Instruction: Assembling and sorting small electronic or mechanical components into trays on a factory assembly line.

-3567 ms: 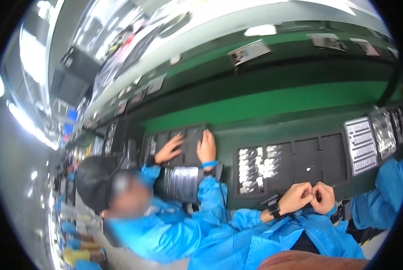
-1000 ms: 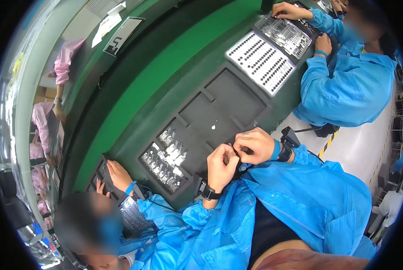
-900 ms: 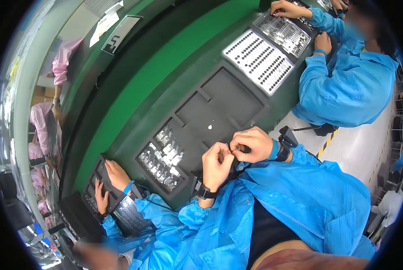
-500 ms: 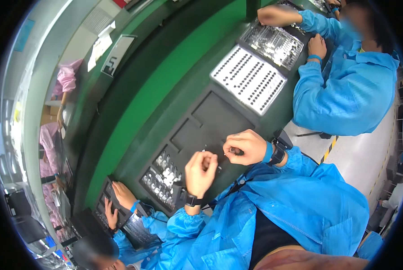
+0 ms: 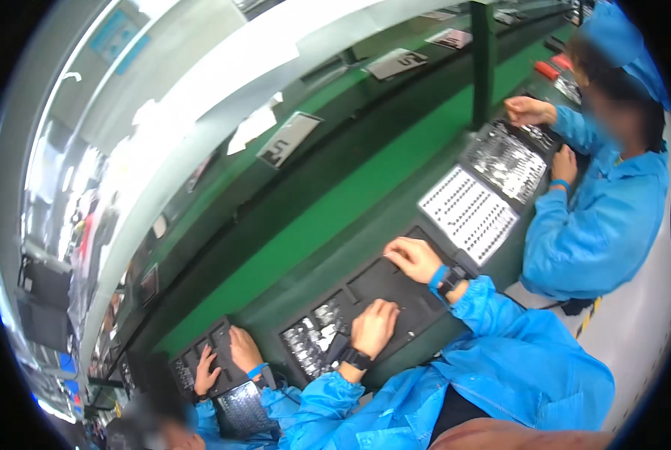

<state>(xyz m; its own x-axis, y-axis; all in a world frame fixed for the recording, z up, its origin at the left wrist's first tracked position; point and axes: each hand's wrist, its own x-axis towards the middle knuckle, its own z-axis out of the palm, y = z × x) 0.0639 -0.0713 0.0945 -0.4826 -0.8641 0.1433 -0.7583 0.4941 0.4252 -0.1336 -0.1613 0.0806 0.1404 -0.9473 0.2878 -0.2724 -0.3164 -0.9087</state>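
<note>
My left hand (image 5: pixel 375 328) is low over a black compartment tray (image 5: pixel 369 286), fingers bent and pressed together. Its fingertips point down, so whatever they hold is hidden. Farther right, my right hand (image 5: pixel 414 259) is over the tray's far right part, its thumb and fingers drawn together; I cannot make out anything between them. Small shiny metal parts (image 5: pixel 299 346) fill the tray's left compartments, beside my left wrist. A tiny pale piece (image 5: pixel 410 334) is on the tray just right of my left hand.
A white tray with rows of black dots (image 5: pixel 468 214) is beyond my right hand, then a tray of silvery parts (image 5: pixel 506 161) at a co-worker in blue (image 5: pixel 590 232). At left, another person's hands (image 5: pixel 244 349) are over a dark tray. A green post (image 5: pixel 482 67) stands behind.
The view has swung, shifting the scene right. My hands have moved apart: the right one is now toward the tray's far side, the left one turned palm down over the tray.
</note>
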